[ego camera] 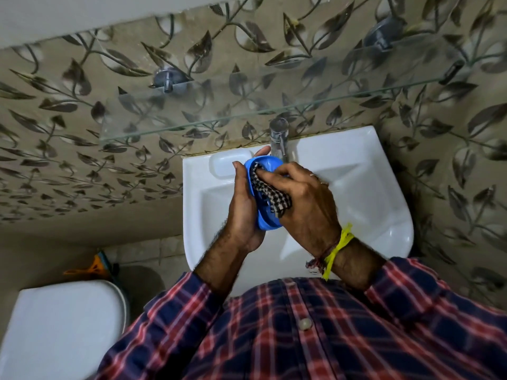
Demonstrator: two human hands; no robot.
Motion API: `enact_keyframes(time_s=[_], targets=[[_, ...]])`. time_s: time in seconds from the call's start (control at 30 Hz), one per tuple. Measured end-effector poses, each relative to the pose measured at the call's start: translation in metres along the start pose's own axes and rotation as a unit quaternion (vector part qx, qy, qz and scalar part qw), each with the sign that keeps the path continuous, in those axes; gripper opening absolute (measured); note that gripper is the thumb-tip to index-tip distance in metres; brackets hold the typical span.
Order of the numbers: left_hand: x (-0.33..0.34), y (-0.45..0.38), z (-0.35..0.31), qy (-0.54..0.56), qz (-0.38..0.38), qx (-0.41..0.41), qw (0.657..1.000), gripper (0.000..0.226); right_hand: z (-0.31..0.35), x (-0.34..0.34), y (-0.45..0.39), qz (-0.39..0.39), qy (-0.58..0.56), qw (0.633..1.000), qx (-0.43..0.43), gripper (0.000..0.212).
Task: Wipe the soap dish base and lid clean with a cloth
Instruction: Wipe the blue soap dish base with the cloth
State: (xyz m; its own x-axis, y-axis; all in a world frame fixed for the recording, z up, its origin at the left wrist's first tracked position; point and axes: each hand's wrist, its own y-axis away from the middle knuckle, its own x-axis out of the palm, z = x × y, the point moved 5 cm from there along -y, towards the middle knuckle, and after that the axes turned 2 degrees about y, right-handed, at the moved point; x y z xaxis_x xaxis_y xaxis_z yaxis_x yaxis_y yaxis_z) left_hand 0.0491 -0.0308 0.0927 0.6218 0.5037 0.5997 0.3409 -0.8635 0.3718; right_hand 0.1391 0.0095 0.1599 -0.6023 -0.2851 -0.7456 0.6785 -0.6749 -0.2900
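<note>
While the left hand (242, 207) cups the blue soap dish (264, 193) from behind, fingers wrapped around its far edge, the right hand (299, 198) is curled tight around a checked cloth (270, 192), fingertips pressing it down into the dish's hollow. Dish tilted on its side, held up over the white sink (370, 187), just in front of the chrome tap (278, 141). Yellow thread (336, 249) on the right wrist. Glass shelf (219, 116) above, toilet (63, 325) off to the left.
</note>
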Motion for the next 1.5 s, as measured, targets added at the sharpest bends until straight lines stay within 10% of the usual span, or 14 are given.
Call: enact_keyframes(time_s=[1.5], targets=[[-0.003, -0.009, -0.014, 0.008, 0.016, -0.047, 0.999, 0.062, 0.020, -0.011, 0.009, 0.046, 0.097, 0.989, -0.099, 0.040]])
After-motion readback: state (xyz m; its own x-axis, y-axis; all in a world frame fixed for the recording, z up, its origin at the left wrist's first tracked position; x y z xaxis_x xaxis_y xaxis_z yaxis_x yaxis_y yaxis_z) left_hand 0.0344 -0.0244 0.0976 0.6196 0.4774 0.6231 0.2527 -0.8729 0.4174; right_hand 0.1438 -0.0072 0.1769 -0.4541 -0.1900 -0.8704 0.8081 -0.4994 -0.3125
